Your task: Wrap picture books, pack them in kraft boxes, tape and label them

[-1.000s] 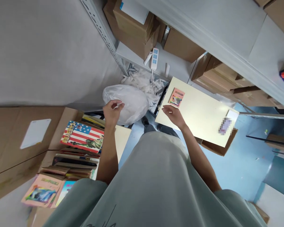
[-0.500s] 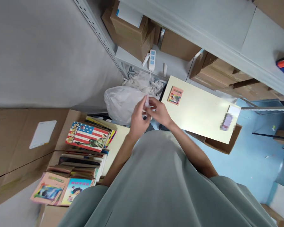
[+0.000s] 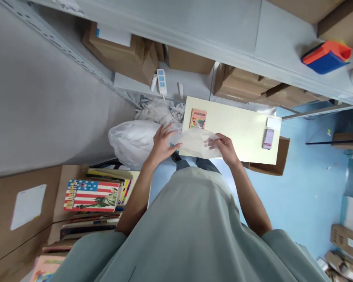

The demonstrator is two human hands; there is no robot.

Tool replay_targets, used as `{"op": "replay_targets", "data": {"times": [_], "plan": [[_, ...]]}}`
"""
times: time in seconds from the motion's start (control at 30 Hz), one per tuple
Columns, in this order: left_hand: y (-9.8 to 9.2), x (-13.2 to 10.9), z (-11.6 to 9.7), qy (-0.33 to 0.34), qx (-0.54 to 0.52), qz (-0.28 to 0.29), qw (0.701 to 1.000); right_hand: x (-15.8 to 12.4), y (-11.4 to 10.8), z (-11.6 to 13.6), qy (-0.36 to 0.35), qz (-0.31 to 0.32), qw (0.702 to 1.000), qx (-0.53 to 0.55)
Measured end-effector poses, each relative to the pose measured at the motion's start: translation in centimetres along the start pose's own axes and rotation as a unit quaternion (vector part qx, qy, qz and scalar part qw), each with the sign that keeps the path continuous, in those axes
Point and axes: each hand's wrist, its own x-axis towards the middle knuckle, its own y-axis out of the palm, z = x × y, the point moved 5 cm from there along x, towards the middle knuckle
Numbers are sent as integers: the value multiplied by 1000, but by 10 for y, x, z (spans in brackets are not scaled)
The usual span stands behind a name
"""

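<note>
A thin, translucent plastic bag (image 3: 195, 143) hangs stretched out in front of my waist, above the near edge of the cream table. My right hand (image 3: 226, 149) pinches its right end, and some fingers show through the film. By its left end, my left hand (image 3: 162, 145) has its fingers spread, with thumb and fingers apart; whether a fingertip touches the bag is hard to make out. Just behind the bag, a small pink-covered book (image 3: 197, 116) lies on the table.
The cream table (image 3: 232, 125) also bears a blurred-out purple item (image 3: 268, 138). A full white plastic sack (image 3: 132, 137) stands left of my hands. Books, including a flag-covered one (image 3: 92, 196), are at lower left. Shelving (image 3: 194, 27) with cartons crosses the top; a power strip (image 3: 161, 81) lies there.
My hands were together on a small bunched piece of plastic. Now they are apart, the bag is spread out, and the left hand's fingers have opened. The view has shifted right.
</note>
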Motion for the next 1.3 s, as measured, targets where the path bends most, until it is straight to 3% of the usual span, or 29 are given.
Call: {"op": "replay_targets", "data": {"times": [0.1,0.3,0.37,0.5,0.63,0.8,0.9,1.03,1.2,1.3], "plan": [[23,23,3,-3,-43,127,991,-6,-50,-12,13,-41,999,10],[65,48,-25,-22,-53,111,992,-2,-146,-44,-1,-107,994,-20],[93,56,-38,-14,-29,125,992,3,-173,-56,-2,-108,994,-26],[167,78,-59,-15,57,158,986,15,-222,-81,0,-106,994,7],[236,105,-78,-41,113,145,982,26,-267,-108,6,-94,995,34],[292,131,-95,-83,160,134,974,39,-321,-150,26,-115,993,7],[303,139,-91,-136,180,138,964,45,-351,-176,36,-166,985,-18],[294,146,-77,-179,181,131,958,49,-377,-205,50,-205,974,-77],[272,162,-59,-211,161,92,960,49,-380,-223,48,-204,951,-226],[270,170,-49,-250,75,25,965,50,-375,-228,45,-196,934,-294]]}}
